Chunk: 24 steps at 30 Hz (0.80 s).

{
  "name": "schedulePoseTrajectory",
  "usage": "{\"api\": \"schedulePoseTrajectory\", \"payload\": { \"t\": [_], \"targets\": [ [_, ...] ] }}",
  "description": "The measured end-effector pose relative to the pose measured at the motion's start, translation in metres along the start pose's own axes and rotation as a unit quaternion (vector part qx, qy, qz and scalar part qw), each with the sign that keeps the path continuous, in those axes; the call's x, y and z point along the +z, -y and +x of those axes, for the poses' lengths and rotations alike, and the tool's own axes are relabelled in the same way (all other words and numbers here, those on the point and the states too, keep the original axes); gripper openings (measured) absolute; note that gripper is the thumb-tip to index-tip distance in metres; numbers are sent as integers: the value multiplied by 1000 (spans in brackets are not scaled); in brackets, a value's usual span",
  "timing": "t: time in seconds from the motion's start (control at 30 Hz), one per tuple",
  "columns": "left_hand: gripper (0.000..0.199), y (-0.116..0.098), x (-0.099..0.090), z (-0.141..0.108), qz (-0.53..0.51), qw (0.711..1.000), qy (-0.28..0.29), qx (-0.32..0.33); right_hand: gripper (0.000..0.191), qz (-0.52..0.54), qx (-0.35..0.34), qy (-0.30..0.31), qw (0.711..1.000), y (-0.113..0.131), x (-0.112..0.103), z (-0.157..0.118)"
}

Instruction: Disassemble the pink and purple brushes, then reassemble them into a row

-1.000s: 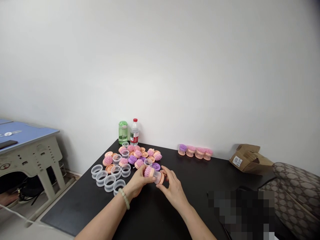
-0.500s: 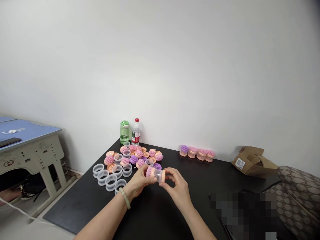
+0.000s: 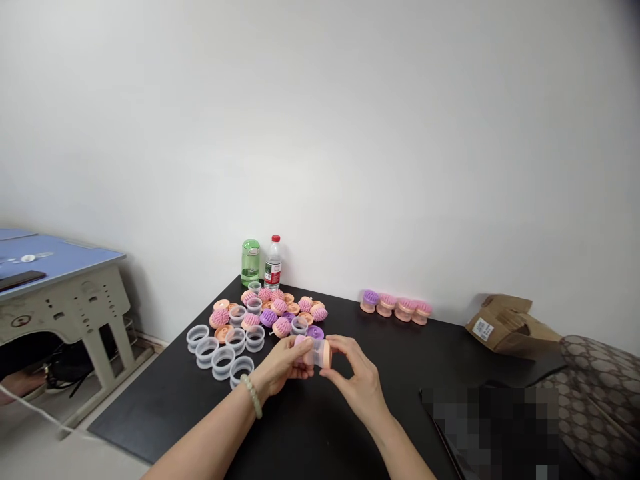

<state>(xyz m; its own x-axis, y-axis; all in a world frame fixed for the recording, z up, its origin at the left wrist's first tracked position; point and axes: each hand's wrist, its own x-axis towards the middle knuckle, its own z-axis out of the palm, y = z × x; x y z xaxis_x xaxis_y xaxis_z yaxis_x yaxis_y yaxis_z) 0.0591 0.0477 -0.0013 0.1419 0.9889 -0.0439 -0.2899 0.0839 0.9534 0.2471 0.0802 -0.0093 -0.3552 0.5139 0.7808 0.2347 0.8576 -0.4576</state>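
- The left hand [image 3: 283, 363] is closed around one end of a small brush [image 3: 319, 353], which lies on its side in the grip, above the black table [image 3: 300, 427]
- The right hand [image 3: 359, 373] has its thumb and fingertips on the peach base at the brush's other end, so both hands are clamped on the same piece
- Between the hands shows the brush's clear middle; its pink head is largely covered by the left fingers, and how tightly the parts sit together is hard to make out
- A pale beaded bracelet [image 3: 252, 396] circles the left wrist
- Clear spool-shaped rings [image 3: 223, 363] stand in a cluster beyond the left forearm, the nearest just beside the wrist
- Behind them, pink bristled heads [image 3: 220, 318], a purple bristled head [image 3: 269, 318], peach discs [image 3: 224, 333] and a purple disc [image 3: 315, 332] lie mixed together
- A green bottle [image 3: 251, 263] and a red-capped water bottle [image 3: 273, 267] stand upright at the far corner
- Along the wall [image 3: 350, 133], four finished-looking brushes [image 3: 405, 309] stand in a row, one purple-topped, three pink-topped
- Farther right sit a brown cardboard box [image 3: 505, 327] and a patterned bag [image 3: 595, 393]
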Motion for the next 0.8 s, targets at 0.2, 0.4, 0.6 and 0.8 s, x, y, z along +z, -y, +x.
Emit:
{"api": "schedulePoseTrajectory", "payload": {
  "t": [0.2, 0.4, 0.6, 0.8],
  "targets": [
    [62, 5, 0, 1, 15, 998, -5, -68, 32, -22, -75, 12, 997, 9, -3, 4],
    [58, 1, 3, -2, 10, 999, 18, -47, 30, -38, -106, 27, 993, 15, -9, 7],
    [52, -2, 4, -4, 4, 997, 37, 71, 28, -2, 45, -6, 999, 6, -6, 2],
    [59, -5, 3, -2, 38, 983, 15, 179, 37, 140, 286, 42, 947, 4, 6, 1]
  ]
}}
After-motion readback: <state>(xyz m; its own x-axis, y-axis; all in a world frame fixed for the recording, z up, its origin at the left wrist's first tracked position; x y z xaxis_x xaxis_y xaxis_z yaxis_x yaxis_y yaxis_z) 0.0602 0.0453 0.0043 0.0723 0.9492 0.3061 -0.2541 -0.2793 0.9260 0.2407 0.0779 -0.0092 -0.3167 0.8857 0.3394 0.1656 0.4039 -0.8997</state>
